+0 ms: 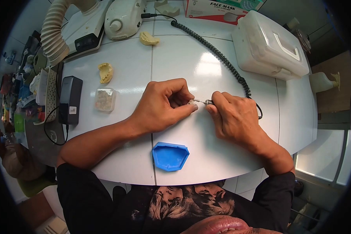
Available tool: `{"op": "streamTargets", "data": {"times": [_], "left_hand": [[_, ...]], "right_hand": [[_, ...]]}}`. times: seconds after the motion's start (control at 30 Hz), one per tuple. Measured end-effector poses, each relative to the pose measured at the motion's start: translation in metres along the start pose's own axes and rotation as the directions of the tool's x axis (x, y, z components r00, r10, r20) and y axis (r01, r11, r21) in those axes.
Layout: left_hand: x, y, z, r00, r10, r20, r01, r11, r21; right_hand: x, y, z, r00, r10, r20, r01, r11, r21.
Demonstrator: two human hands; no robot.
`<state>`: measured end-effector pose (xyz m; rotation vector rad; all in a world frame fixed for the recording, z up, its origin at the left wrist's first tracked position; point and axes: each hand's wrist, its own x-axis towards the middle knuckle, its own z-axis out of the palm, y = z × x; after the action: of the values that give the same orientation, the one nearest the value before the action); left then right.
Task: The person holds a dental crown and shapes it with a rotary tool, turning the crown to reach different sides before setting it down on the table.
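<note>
Pale and small, the piece (190,102) sits pinched in my left hand (163,105) at table centre, fingertips clenched around it, while my right hand (234,117) at three o'clock of it grips the handpiece (206,102) like a pen, bur tip touching the piece. I judge it light, stiff and brittle, best held by its thicker edges. The blue tray (170,156) lies at six o'clock, a yellow cast (105,72) at ten.

We found open tabletop (175,58) ahead of both hands; a coiled cord (218,54) crossed it at right, a blue tray (170,156) lay near us, and a small clear box (105,100) stood left.
</note>
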<state>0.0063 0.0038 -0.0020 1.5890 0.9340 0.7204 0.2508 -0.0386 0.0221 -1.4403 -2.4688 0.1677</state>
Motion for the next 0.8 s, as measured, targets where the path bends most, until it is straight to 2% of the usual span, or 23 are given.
{"op": "streamTargets", "data": {"times": [0.1, 0.8], "left_hand": [[0.0002, 0.0016, -0.0021, 0.999, 0.036, 0.018, -0.037, 0.999, 0.037], [-0.0004, 0.0016, -0.0015, 1.0, 0.014, 0.018, -0.014, 1.0, 0.013]], "right_hand": [[0.0002, 0.0009, -0.0015, 1.0, -0.003, 0.02, 0.003, 1.0, -0.012], [0.0007, 0.0007, -0.0036, 0.999, -0.006, 0.033, 0.006, 1.0, -0.001]]}}
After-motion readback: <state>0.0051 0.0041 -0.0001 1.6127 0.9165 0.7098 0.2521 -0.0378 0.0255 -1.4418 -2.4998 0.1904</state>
